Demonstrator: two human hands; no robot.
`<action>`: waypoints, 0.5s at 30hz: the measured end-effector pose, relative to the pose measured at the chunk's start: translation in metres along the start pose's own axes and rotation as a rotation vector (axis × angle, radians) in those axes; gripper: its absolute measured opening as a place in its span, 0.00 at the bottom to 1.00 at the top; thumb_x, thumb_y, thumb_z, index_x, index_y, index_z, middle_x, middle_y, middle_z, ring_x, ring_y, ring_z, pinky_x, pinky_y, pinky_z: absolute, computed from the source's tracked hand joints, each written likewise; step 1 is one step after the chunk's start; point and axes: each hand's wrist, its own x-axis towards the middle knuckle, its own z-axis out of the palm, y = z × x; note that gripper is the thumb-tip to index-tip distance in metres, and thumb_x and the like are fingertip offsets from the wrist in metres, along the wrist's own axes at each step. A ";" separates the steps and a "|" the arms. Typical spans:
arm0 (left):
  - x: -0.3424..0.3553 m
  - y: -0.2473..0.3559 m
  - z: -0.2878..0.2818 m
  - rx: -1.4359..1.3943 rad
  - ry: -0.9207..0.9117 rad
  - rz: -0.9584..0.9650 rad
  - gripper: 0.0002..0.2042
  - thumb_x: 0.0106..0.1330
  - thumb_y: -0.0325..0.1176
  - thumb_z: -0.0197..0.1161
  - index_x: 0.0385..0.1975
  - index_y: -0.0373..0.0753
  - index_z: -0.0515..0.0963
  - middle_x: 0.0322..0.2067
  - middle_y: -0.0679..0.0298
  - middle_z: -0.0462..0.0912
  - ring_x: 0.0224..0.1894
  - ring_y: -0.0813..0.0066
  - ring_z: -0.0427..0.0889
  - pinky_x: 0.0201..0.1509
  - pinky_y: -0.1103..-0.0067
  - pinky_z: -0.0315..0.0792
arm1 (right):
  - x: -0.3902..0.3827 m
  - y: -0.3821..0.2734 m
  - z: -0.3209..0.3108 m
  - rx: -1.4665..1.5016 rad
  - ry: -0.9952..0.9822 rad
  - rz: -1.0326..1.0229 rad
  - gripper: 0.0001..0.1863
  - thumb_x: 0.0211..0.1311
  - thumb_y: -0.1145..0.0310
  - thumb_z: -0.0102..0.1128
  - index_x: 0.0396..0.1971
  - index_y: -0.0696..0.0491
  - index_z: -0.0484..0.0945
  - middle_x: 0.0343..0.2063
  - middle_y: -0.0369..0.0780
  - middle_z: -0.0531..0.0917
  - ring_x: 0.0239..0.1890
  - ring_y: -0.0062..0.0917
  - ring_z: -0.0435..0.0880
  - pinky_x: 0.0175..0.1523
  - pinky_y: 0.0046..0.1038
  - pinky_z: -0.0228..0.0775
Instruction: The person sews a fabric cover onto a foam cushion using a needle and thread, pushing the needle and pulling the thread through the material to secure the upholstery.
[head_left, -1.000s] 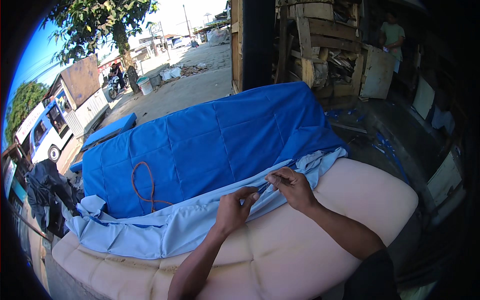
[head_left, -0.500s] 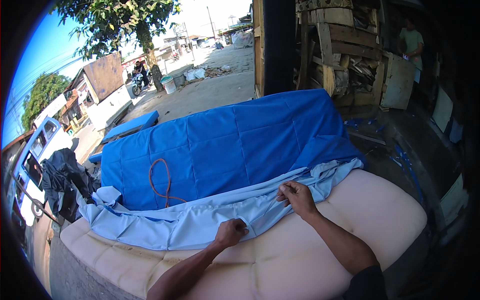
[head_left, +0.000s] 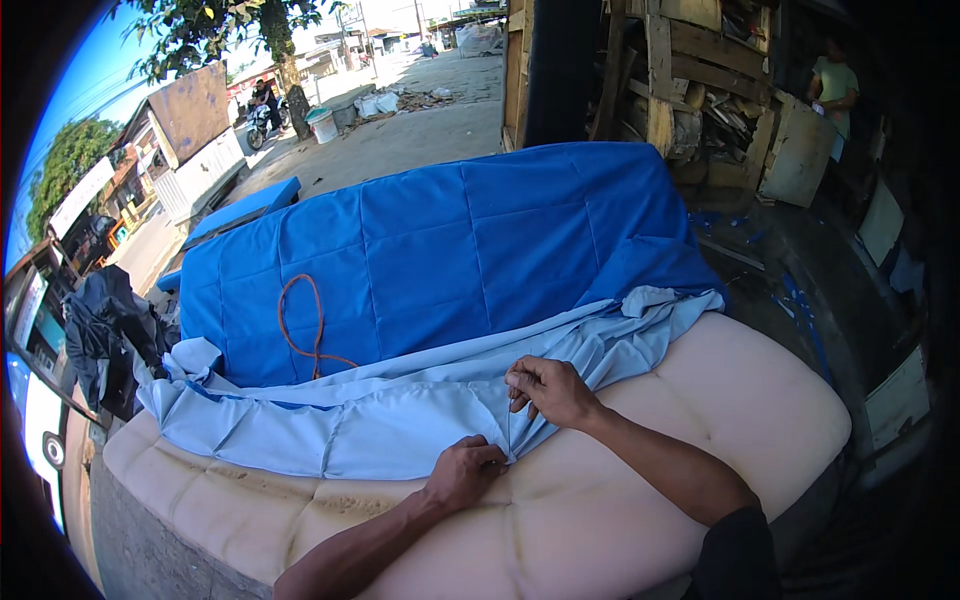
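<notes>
Across a pale pink foam pad [head_left: 620, 490] lies a cloth cover, its royal-blue quilted face [head_left: 420, 255] beyond and its light-blue cloth [head_left: 390, 430] folded back toward me. My left hand [head_left: 465, 472] is closed on the near edge of the light-blue cloth, just above the foam. Slightly above and to the right of it, my right hand [head_left: 548, 390] has its thumb and fingers pinched together. A faint thread seems to run down from those fingertips to the cloth beside my left hand. Whether a needle is there is too small to tell.
An orange-brown cord [head_left: 318, 325] lies looped on the blue cover. Dark crumpled cloth [head_left: 105, 325] sits at the left end. Stacked scrap wood [head_left: 700, 85] stands at the back right, with a person [head_left: 835, 88] beyond. A motorbike [head_left: 262, 125] and a bucket [head_left: 322, 125] are by the tree.
My right hand has moved left and come nearer to my left hand, which still holds the cloth edge. The whole view has shifted slightly, so the cover sits higher.
</notes>
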 end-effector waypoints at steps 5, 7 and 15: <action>0.000 -0.003 0.002 -0.007 0.044 0.049 0.04 0.56 0.28 0.70 0.30 0.41 0.84 0.29 0.60 0.81 0.34 0.58 0.83 0.40 0.69 0.78 | 0.001 0.004 0.003 -0.072 -0.051 -0.004 0.13 0.75 0.64 0.53 0.36 0.59 0.77 0.26 0.38 0.83 0.28 0.19 0.87 0.26 0.22 0.75; 0.000 -0.001 0.002 -0.010 0.042 0.043 0.04 0.56 0.29 0.70 0.29 0.41 0.84 0.28 0.60 0.81 0.34 0.58 0.83 0.40 0.69 0.78 | 0.002 0.004 0.003 -0.085 -0.056 -0.025 0.13 0.75 0.64 0.53 0.36 0.59 0.77 0.26 0.38 0.83 0.28 0.19 0.87 0.25 0.22 0.75; 0.003 0.000 0.006 0.048 0.048 0.020 0.05 0.59 0.30 0.66 0.33 0.41 0.82 0.32 0.58 0.81 0.38 0.54 0.82 0.43 0.65 0.77 | 0.021 0.001 0.012 -0.126 -0.153 0.079 0.12 0.75 0.65 0.51 0.35 0.58 0.77 0.26 0.37 0.82 0.27 0.19 0.86 0.27 0.22 0.75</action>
